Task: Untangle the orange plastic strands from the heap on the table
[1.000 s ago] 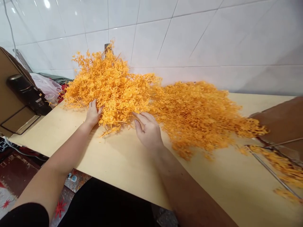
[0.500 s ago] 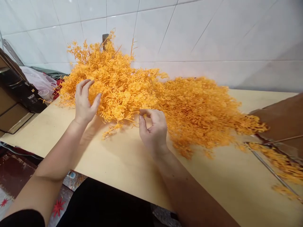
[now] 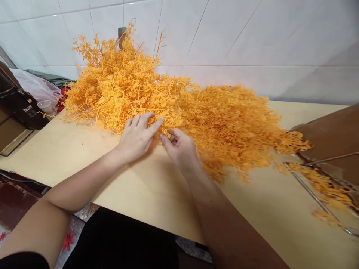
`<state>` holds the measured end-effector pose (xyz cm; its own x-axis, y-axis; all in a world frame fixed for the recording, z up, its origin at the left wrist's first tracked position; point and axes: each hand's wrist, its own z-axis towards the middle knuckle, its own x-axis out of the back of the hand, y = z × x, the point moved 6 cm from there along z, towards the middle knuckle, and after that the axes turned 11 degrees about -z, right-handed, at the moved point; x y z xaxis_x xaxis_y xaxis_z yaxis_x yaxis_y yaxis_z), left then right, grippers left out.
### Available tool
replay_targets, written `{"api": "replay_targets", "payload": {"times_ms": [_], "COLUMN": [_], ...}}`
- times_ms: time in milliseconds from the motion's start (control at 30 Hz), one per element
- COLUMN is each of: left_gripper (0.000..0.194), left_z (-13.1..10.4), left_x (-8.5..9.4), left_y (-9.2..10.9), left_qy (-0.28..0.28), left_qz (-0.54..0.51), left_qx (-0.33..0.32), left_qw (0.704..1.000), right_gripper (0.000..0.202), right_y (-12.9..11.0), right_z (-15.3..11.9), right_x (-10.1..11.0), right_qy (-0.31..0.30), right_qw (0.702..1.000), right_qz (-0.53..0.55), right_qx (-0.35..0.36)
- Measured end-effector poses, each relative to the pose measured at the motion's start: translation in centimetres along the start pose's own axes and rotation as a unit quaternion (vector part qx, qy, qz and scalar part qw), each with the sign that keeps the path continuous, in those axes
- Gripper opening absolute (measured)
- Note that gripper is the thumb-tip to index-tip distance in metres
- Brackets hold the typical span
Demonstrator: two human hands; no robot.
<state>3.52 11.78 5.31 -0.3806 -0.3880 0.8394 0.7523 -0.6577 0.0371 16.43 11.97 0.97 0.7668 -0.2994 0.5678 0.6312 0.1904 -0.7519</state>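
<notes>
A big heap of orange, frilly, branching sprigs (image 3: 117, 86) rises in front of me, their material unclear. At its front edge my left hand (image 3: 137, 136) reaches across with fingers stretched out, the fingertips touching the sprigs. My right hand (image 3: 182, 147) is close beside it, thumb and forefinger pinched on a small orange sprig (image 3: 166, 133), mostly hidden by the fingers. To the right of the hands spreads a second, flatter mass of darker orange sprigs (image 3: 232, 130).
The pale tabletop (image 3: 134, 198) ends at a tiled wall (image 3: 224, 33). On the right stand a brown cardboard box (image 3: 333, 138) and a metal rod frame (image 3: 314, 196). At left are a black box marked VACUUP (image 3: 26, 108) and a clear plastic bag (image 3: 33, 86).
My left hand has moved right and down from the heap's left side to beside my right hand. The right hand keeps its pinch. A small sprig at the heap's front is no longer visible there.
</notes>
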Motion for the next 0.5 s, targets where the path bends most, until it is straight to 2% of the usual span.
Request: {"api": "replay_targets", "payload": {"times_ms": [100,167,267,333,500], "left_gripper": [0.047,0.049,0.049,0.048,0.042], "left_z": [0.2,0.4,0.7,0.9,1.1], "left_x": [-0.1,-0.3,-0.6,-0.8,-1.4], "left_y": [-0.4,-0.8,-1.4,-1.7,-2.4], "left_qy": [0.008,0.010,0.010,0.007,0.005], "left_qz": [0.002,0.005,0.011,0.011,0.000], "left_qx": [0.019,0.031,0.049,0.064,0.081], "left_qw": [1.000,0.999,0.999,0.998,0.997], "right_gripper": [0.021,0.019,0.022,0.025,0.023], "right_y": [-0.9,-2.0,-4.2,-5.5,-8.1], "right_z": [-0.2,-0.5,-1.4,-2.2,-4.2], "right_x": [0.4,1.1,1.9,2.1,1.3], "right_qy": [0.022,0.068,0.155,0.191,0.204], "right_qw": [0.999,0.991,0.950,0.918,0.862], "right_qz": [-0.008,-0.050,-0.145,-0.197,-0.245], "right_qx": [0.046,0.107,0.227,0.286,0.394]}}
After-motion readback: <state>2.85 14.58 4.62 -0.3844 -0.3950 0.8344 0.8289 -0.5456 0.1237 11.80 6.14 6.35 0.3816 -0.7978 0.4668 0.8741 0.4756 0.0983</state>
